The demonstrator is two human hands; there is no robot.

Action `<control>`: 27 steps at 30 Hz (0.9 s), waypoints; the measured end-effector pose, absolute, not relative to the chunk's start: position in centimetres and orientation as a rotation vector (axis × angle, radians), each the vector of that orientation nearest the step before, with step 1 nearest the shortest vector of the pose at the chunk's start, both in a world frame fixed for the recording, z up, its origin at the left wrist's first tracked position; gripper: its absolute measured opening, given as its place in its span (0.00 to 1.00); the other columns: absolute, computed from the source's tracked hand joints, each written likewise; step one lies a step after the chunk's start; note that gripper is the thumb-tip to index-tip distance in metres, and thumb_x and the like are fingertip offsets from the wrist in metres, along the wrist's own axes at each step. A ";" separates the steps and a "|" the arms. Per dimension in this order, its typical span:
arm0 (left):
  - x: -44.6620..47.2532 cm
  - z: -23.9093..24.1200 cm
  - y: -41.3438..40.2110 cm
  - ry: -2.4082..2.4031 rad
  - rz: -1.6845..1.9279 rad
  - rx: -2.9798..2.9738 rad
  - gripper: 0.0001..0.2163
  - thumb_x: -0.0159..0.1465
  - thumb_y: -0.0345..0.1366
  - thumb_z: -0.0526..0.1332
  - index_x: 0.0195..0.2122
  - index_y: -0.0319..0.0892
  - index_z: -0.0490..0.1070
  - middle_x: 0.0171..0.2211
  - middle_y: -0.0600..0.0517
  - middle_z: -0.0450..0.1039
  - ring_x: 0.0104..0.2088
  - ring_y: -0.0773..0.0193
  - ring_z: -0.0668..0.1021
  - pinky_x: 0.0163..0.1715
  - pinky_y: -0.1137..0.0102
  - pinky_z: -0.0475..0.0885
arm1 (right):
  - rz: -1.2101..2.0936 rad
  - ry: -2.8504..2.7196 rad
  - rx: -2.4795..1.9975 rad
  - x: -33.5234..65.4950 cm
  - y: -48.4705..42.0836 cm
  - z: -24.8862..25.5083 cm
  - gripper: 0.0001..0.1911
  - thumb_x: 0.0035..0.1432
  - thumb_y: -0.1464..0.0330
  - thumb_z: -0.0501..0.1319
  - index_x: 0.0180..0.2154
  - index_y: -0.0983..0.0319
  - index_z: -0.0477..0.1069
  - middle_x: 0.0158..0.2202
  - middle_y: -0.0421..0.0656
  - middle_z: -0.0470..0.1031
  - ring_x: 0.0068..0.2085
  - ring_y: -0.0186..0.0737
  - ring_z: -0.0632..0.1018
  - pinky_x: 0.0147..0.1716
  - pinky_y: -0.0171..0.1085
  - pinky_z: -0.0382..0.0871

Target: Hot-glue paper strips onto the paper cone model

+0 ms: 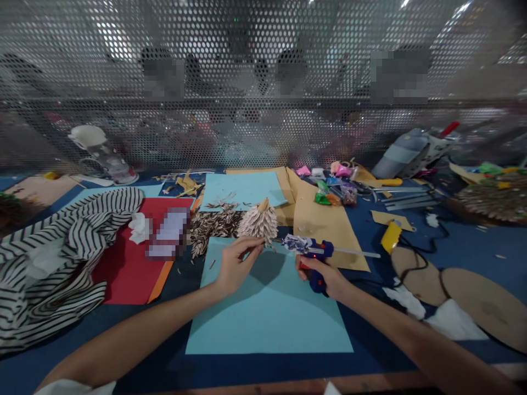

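In the head view, the right hand [320, 271] gripped a glue gun [323, 250], its nozzle near the scaly cone [257, 221] by the far edge of the blue sheet [267, 328]. The left hand [235, 264] was at the cone's lower edge; whether it pinched anything could not be told. A nozzle slip risked burning its fingertips.

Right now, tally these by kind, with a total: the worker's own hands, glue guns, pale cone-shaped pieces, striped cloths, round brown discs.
Hands (left hand, right hand): 2
Glue gun: 1
Pale cone-shaped piece: 1
Striped cloth: 1
Brown discs: 2
Total: 7
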State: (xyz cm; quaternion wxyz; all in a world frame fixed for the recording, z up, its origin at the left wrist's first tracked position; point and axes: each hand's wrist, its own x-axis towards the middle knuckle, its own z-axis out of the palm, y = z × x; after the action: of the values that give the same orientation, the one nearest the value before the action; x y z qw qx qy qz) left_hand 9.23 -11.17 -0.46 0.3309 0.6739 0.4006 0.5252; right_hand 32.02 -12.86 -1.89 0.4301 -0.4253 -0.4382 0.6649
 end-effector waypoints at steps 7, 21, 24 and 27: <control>9.2 -0.6 -11.3 1.120 1.285 1.590 0.09 0.62 0.38 0.59 0.40 0.41 0.74 0.34 0.49 0.76 0.33 0.65 0.79 0.34 0.70 0.76 | 1.565 -1.166 -1.201 31.6 -13.2 -1.3 0.20 0.47 0.54 0.67 0.19 0.63 0.71 0.15 0.40 0.68 0.20 0.33 0.68 0.23 0.35 0.59; 9.5 -1.0 -11.1 1.146 1.262 1.350 0.07 0.59 0.38 0.62 0.34 0.40 0.70 0.28 0.53 0.73 0.29 0.69 0.76 0.32 0.74 0.72 | 1.548 -1.221 -1.249 31.4 -13.2 -0.7 0.23 0.46 0.51 0.64 0.15 0.62 0.65 0.14 0.38 0.64 0.18 0.30 0.65 0.22 0.35 0.58; 9.5 -1.0 -11.1 1.155 1.273 1.348 0.07 0.58 0.37 0.63 0.33 0.40 0.70 0.27 0.54 0.72 0.28 0.69 0.74 0.31 0.74 0.71 | 1.562 -1.192 -1.235 31.3 -13.1 -0.9 0.22 0.44 0.51 0.65 0.16 0.62 0.66 0.13 0.38 0.64 0.18 0.31 0.65 0.22 0.35 0.57; 9.5 -1.1 -11.2 1.132 1.279 1.337 0.07 0.58 0.38 0.63 0.33 0.40 0.69 0.27 0.54 0.71 0.28 0.69 0.74 0.30 0.74 0.70 | 1.589 -1.137 -1.227 31.3 -13.0 -1.2 0.21 0.42 0.52 0.66 0.17 0.62 0.67 0.13 0.37 0.63 0.18 0.31 0.64 0.21 0.35 0.56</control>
State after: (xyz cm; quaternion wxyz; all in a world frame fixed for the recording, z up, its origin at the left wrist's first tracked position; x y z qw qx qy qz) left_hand 9.48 -11.21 -1.11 0.4675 0.5449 0.4613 0.5213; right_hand 31.35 -13.04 -1.17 0.4050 -0.4863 -0.4505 0.6297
